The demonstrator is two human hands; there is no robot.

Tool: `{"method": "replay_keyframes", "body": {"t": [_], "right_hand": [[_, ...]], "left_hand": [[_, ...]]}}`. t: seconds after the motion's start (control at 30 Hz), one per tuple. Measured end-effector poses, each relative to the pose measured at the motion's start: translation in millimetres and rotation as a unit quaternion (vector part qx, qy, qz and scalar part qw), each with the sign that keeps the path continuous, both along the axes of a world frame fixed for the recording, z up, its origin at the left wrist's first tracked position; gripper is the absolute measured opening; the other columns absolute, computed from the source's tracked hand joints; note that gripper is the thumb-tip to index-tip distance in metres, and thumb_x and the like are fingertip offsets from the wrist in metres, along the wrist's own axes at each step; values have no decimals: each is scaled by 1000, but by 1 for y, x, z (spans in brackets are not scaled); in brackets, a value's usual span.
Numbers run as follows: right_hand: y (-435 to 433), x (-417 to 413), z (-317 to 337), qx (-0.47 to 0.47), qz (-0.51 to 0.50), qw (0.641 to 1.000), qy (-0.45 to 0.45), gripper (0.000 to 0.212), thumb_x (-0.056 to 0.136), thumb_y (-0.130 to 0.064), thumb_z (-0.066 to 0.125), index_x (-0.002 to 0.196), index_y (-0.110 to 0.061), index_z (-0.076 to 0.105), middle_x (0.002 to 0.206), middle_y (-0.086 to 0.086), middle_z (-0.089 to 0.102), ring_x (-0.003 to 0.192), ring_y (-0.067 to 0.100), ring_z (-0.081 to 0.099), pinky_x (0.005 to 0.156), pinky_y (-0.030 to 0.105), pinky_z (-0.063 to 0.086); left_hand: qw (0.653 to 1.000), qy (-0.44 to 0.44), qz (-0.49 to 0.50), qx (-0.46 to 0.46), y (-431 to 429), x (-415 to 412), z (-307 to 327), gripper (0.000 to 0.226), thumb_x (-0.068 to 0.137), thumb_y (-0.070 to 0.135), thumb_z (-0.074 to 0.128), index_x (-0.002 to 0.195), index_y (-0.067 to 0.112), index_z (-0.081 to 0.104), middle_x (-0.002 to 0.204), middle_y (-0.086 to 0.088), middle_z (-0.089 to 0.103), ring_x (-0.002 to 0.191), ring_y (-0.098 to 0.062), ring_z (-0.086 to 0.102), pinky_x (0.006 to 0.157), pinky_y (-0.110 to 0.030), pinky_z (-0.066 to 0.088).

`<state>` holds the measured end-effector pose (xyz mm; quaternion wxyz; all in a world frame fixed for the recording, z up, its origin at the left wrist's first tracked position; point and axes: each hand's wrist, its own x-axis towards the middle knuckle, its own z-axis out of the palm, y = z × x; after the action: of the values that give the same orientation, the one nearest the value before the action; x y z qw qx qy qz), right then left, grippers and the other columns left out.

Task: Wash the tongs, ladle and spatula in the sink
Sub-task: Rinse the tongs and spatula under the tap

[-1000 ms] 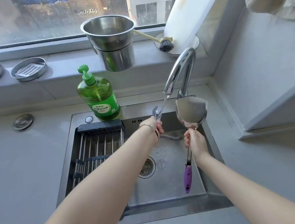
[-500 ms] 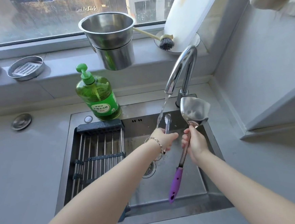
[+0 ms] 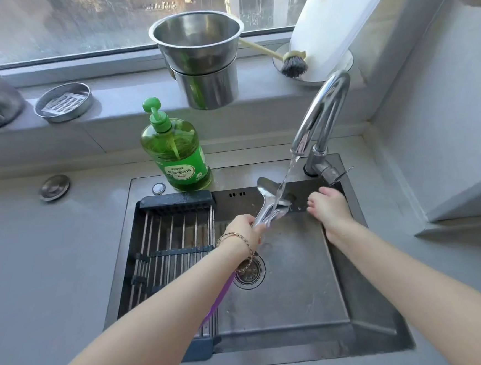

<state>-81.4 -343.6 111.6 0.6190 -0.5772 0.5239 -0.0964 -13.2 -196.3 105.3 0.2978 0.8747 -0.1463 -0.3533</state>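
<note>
My left hand (image 3: pixel 244 229) grips the steel spatula (image 3: pixel 266 190) by its shaft, together with what looks like the tongs (image 3: pixel 279 209). The spatula blade points up and right into the water stream (image 3: pixel 286 175) from the faucet (image 3: pixel 324 109). Its purple handle (image 3: pixel 217 302) shows below my left forearm. My right hand (image 3: pixel 326 208) holds nothing. It hovers over the back right of the sink (image 3: pixel 285 294), with relaxed fingers, just below the faucet lever (image 3: pixel 338 173). No ladle is in view.
A roll-up drying rack (image 3: pixel 175 245) covers the sink's left part, and the drain (image 3: pixel 249 271) lies beside it. A green soap bottle (image 3: pixel 176 152) stands behind the sink. Stacked steel pots (image 3: pixel 200 58), a dish brush (image 3: pixel 293 63) and a soap dish (image 3: pixel 63 101) sit on the windowsill.
My right hand has let go of the spatula and moved right toward the faucet base. My left hand now holds the spatula along with the tongs, tilted under the stream.
</note>
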Motion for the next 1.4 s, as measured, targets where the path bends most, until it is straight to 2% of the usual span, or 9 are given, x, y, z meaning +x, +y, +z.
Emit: {"method": "replay_keyframes", "body": {"t": [0.13,0.43,0.53,0.6,0.73,0.83,0.97,1.07,1.4], "right_hand": [[-43,9,-2,-118,-32,991,61,36,87,-5,45,123,-6,44,114,11,50,98,27,48,83,32,38],[-59,30,-8,-100,-42,993,47,17,87,-7,42,100,-18,42,99,2,37,91,19,28,76,26,25],[-66,31,-7,-101,-2,993,57,30,86,-5,41,69,-27,28,79,-10,30,93,17,24,60,25,22],[-67,25,-6,-121,39,989,73,25,89,-9,43,77,-29,34,94,-4,37,93,17,28,70,26,27],[-54,5,-9,-154,149,969,121,32,88,-11,46,117,-21,54,123,15,50,101,23,47,81,26,31],[-24,-12,-13,-128,236,953,143,52,88,-6,46,139,-4,39,141,13,45,129,26,43,104,31,32],[9,-36,-21,-88,292,939,156,53,90,-6,46,142,-1,33,145,13,41,135,24,38,108,27,27],[19,-49,-26,-87,297,938,159,50,91,-8,46,140,-3,37,143,12,45,132,23,42,107,27,29],[43,-61,-15,-126,316,925,168,36,90,-11,46,123,-7,58,127,8,58,120,22,51,95,24,37]], "left_hand": [[1000,-14,-6,-1,7,5,2,21,92,29,51,95,13,64,58,5,52,52,-13,48,52,-22,38],[995,-42,-67,52,17,15,11,24,86,35,60,97,14,65,67,3,55,62,-16,50,55,-23,39],[991,-45,-89,89,23,16,15,28,87,34,60,106,14,64,83,-3,63,69,-19,56,65,-26,45],[981,-54,-124,136,25,16,21,29,88,34,58,109,14,62,90,-6,66,75,-22,59,70,-29,49],[910,-150,-263,283,25,15,37,32,91,35,53,115,14,59,109,-6,66,96,-26,63,78,-33,47],[821,-234,-381,355,27,12,47,22,93,19,50,112,14,59,113,-5,66,101,-26,64,76,-34,46],[719,-299,-488,393,31,5,60,24,92,10,52,114,11,59,117,-6,64,105,-29,63,71,-32,40],[690,-327,-511,394,31,0,71,26,89,3,53,113,10,60,117,-7,65,105,-28,63,70,-31,40],[765,-297,-415,393,50,-3,64,25,93,8,50,117,10,58,118,-8,64,105,-30,63,80,-37,49]]}}
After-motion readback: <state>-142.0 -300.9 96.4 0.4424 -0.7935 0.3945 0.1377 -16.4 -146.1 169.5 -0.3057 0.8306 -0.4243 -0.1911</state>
